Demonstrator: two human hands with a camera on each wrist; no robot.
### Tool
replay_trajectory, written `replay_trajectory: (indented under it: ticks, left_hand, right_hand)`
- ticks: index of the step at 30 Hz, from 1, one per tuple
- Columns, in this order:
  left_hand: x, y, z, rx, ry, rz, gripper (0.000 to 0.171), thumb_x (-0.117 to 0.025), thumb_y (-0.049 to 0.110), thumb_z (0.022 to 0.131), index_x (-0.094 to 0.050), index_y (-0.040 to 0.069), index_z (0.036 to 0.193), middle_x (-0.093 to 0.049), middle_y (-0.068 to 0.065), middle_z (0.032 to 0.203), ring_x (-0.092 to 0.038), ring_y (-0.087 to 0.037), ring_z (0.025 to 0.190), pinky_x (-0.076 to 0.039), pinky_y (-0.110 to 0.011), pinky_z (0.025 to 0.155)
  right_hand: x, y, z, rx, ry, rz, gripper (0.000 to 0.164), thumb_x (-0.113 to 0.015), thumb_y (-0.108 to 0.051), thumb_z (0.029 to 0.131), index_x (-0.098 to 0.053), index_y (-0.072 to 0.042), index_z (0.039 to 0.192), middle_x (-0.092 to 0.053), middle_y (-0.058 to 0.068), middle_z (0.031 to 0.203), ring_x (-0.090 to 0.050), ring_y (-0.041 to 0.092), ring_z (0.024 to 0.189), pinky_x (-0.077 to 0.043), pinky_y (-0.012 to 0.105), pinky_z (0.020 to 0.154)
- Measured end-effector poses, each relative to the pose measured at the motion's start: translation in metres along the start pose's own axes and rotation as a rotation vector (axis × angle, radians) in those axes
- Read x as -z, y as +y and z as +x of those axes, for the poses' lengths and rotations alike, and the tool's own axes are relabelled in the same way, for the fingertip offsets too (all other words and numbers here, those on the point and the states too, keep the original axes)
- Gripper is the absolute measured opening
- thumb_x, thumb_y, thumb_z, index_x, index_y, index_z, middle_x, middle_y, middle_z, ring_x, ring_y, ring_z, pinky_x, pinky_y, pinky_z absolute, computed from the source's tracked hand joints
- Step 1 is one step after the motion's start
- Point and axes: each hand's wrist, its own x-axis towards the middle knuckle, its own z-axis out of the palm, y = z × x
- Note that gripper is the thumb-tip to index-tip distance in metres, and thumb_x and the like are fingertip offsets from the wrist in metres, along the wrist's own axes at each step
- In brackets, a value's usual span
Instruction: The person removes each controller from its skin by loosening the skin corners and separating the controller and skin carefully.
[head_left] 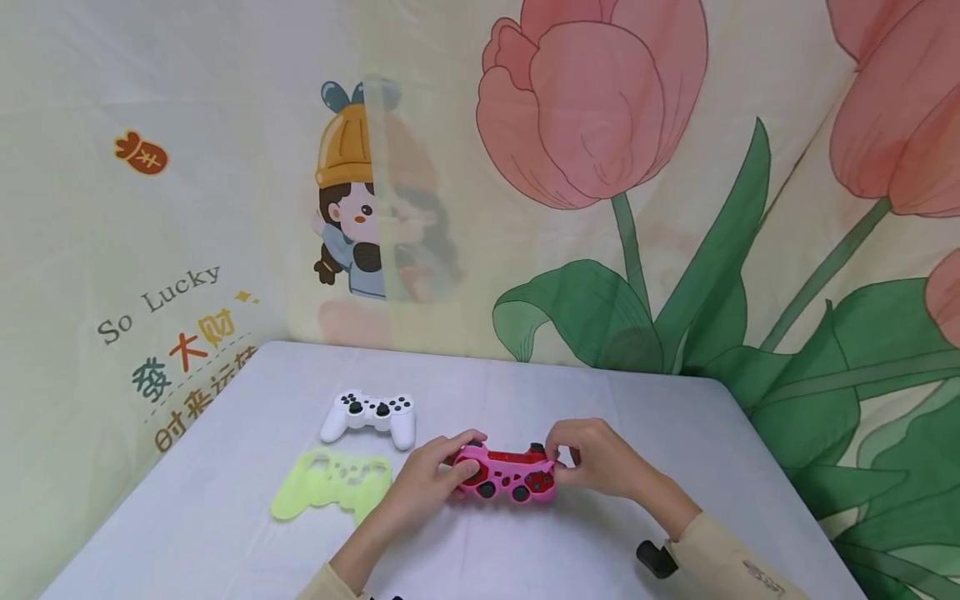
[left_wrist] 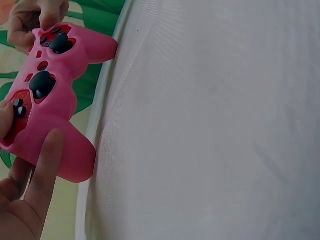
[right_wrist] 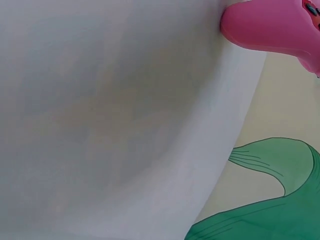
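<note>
A red game controller (head_left: pixel 517 457) sits inside a pink silicone cover (left_wrist: pixel 77 155), above the table. Its black thumbsticks and red face show through the cover's openings. My left hand (head_left: pixel 423 477) grips one end, with the thumb on the face beside the direction buttons and a finger along the handle. At the opposite end my right hand (head_left: pixel 600 457) pinches the cover's edge between thumb and fingers. In the right wrist view only a pink handle of the cover (right_wrist: pixel 265 25) shows, and the right hand is out of that picture.
Left of the hands, a white game controller (head_left: pixel 403 427) lies on the white-clothed table (head_left: pixel 480 558). In front of it lies a yellow-green silicone cover (head_left: pixel 300 492), partly behind the left hand. A printed cloth (head_left: pixel 435 325) with tulips hangs behind the table.
</note>
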Motion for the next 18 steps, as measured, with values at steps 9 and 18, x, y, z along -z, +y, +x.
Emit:
replay_trajectory:
  ticks: [9, 18]
  left_hand:
    - [0.003, -0.001, 0.0, -0.005, -0.007, 0.018, 0.037, -0.068, 0.035, 0.104, -0.063, 0.048, 0.139, -0.068, 0.006, 0.108, -0.064, -0.017, 0.107, -0.057, -0.028, 0.081]
    - [0.005, 0.002, 0.004, -0.006, 0.002, 0.069, 0.041, -0.071, 0.035, 0.103, -0.066, 0.034, 0.143, -0.07, 0.006, 0.107, -0.063, -0.017, 0.106, -0.052, -0.037, 0.084]
  right_hand:
    - [-0.001, 0.001, -0.009, -0.053, -0.058, -0.026, 0.026, -0.087, -0.002, 0.081, -0.072, -0.022, 0.088, -0.071, -0.011, 0.086, -0.06, 0.009, 0.069, -0.049, 0.016, 0.057]
    - [-0.009, 0.004, -0.029, -0.167, -0.12, 0.041, 0.031, -0.082, 0.002, 0.081, -0.072, -0.026, 0.089, -0.069, -0.016, 0.087, -0.052, -0.002, 0.065, -0.049, 0.018, 0.057]
